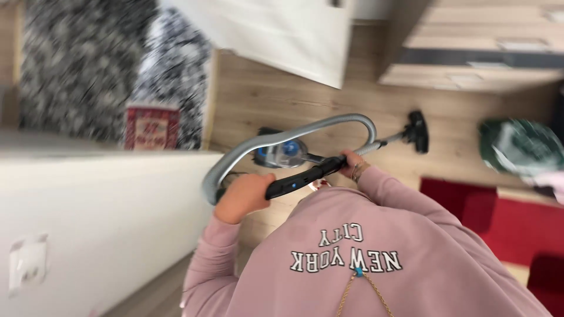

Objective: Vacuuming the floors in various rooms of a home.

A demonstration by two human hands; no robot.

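1. The left hand [244, 196] is closed in a fist around the near end of the vacuum's black handle [305, 175], where the grey hose [294, 130] joins it.
2. The right hand [352, 165] grips the same handle further along, fingers wrapped around it; rings show on the fingers, and a pink sleeve [399, 196] covers the wrist.
3. The hose rises from the left hand, arches over both hands and drops again near the right one — a wide loop.
4. The vacuum cleaner body [282, 152], blue and grey, sits on the wooden floor [258, 100] just beyond the hands, partly behind the handle.
5. A metal tube [390, 140] runs from the handle out to the black floor head [417, 132], which rests on the floor well away from the person.
6. Around them:
   - a white wall [106, 217] with a socket plate [26, 264] on the left
   - a black-and-white patterned rug [82, 64] with a small red box [151, 126] at its edge
   - a white panel [282, 35] above
   - a wooden drawer unit [482, 53] at the upper right
   - a green, blurred bundle [517, 147] — I cannot tell what it is
   - a red rug [505, 223] at the right
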